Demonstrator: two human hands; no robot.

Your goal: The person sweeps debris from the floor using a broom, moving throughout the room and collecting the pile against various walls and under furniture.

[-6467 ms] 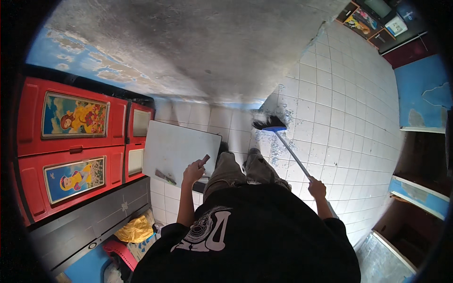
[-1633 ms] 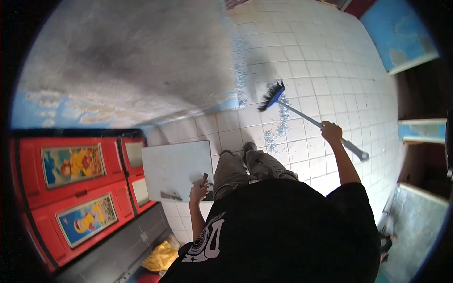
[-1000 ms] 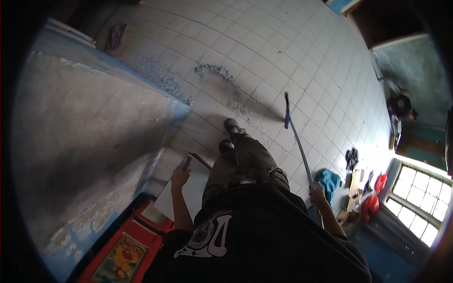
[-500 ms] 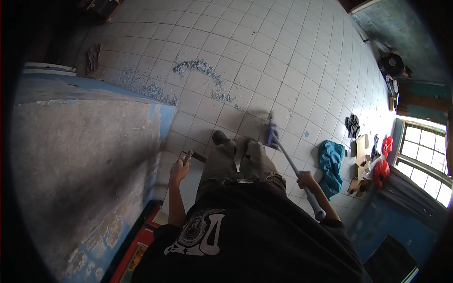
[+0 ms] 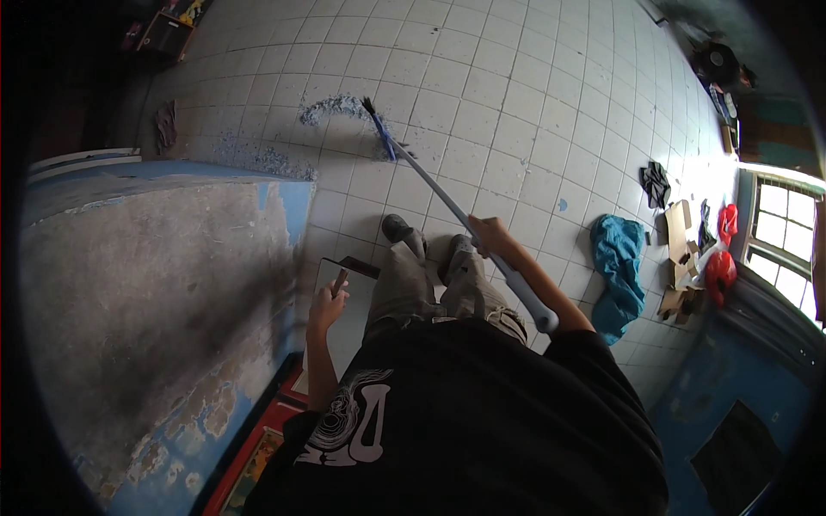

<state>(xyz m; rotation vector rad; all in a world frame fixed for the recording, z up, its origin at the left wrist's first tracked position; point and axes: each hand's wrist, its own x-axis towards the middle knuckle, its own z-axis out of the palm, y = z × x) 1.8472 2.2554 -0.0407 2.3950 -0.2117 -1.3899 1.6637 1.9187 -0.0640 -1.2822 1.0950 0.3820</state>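
Note:
My right hand is closed around the grey handle of a broom. Its blue head with dark bristles reaches out ahead of my feet, over the right end of a curved line of bluish-grey paint flakes. The handle's thick end lies near my right side. At my left, my left hand grips the upright handle of what looks like a dustpan. Its dark edge shows beside my left leg, and much of the rest is hidden.
More flakes lie along the base of a peeling low wall on the left. A teal cloth, a black cloth, cardboard and a red bag lie to the right on the white tiled floor.
The broom has swung forward and left, from beside my right foot to the flakes. My right hand has moved forward and left with it. The left hand has barely moved.

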